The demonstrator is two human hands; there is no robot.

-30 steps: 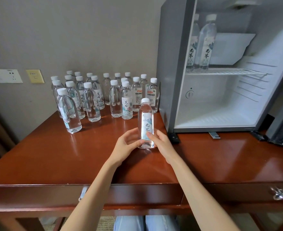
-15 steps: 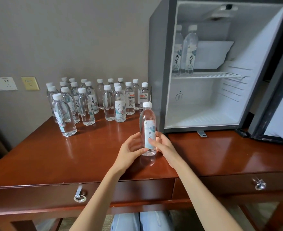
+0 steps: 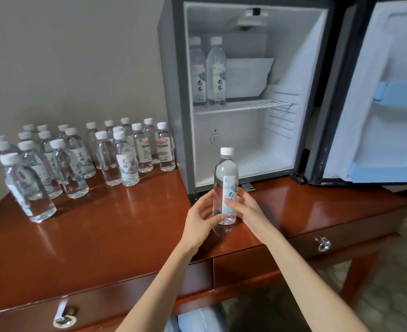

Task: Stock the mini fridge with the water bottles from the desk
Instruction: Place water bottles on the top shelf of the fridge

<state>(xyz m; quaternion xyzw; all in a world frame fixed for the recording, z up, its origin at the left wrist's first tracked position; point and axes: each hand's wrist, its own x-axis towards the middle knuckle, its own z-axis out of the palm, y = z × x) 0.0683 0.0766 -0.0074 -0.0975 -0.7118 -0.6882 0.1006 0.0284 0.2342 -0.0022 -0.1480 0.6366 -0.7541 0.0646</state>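
Toward the front edge of the desk (image 3: 125,236), about midway along it, I held one water bottle (image 3: 225,185) upright between both hands. My left hand (image 3: 201,221) curled round its lower left side with the thumb across the front near the base. My right hand (image 3: 248,212) gripped it from the other side, fingertips pressed on the label. Its white cap was on. I could not tell whether its base rested on the wood or hung just above it.

Right behind the bottle stood the mini fridge (image 3: 173,92), set on the back right part of the desk with its door (image 3: 389,92) swung wide open to the right. Two bottles (image 3: 216,73) stood side by side at the left end of its wire shelf (image 3: 257,105). The floor of the fridge below that shelf held nothing that I could see.

Along the back edge, from the fridge's side wall out to the left corner, the rest of the bottles (image 3: 125,159) stood in a loose cluster, all upright and capped. A metal drawer handle (image 3: 323,244) showed below the front edge on the right.
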